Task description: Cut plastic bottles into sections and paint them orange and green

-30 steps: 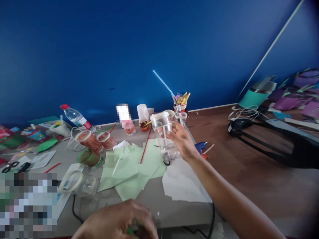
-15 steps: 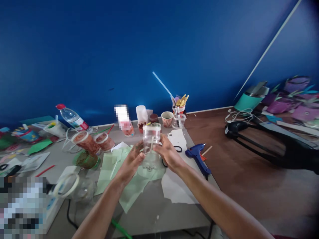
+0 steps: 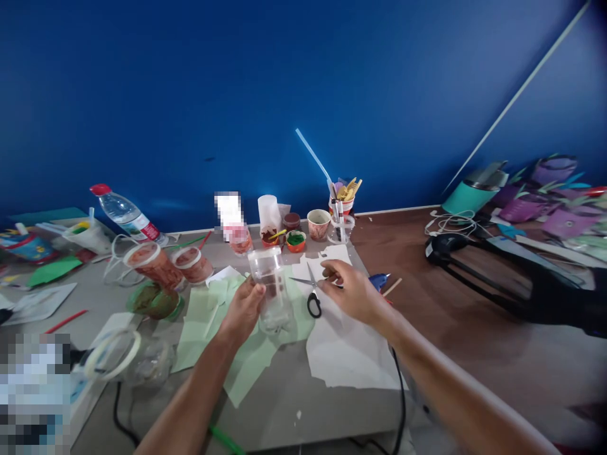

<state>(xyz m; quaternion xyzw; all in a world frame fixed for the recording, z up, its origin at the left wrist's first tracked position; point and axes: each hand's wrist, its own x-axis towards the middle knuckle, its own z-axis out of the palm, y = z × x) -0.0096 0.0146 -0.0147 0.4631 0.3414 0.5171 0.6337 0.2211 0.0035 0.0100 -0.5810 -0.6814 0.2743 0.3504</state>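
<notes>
My left hand [image 3: 244, 309] is closed round a clear plastic bottle [image 3: 271, 287] and holds it upright just above the light green paper [image 3: 208, 319]. My right hand [image 3: 355, 292] is off the bottle, low over the white paper [image 3: 348, 357]. Its fingertips are pinched at one handle of a pair of black-handled scissors [image 3: 313, 302]. The scissors lie with their blades apart, pointing left towards the bottle. A blue glue gun [image 3: 379, 279] shows just behind my right hand.
Paper cups [image 3: 152, 262] with brown contents, a water bottle [image 3: 121, 212], small paint pots [image 3: 295, 240] and a cup of pens [image 3: 342, 208] stand along the grey table [image 3: 284, 392]. A tape roll [image 3: 111, 354] lies left. A black stand [image 3: 478, 253] lies on the floor.
My right hand let go of the bottle and moved right to the scissors. The left hand came up, took the bottle and now holds it alone, lower and tilted slightly.
</notes>
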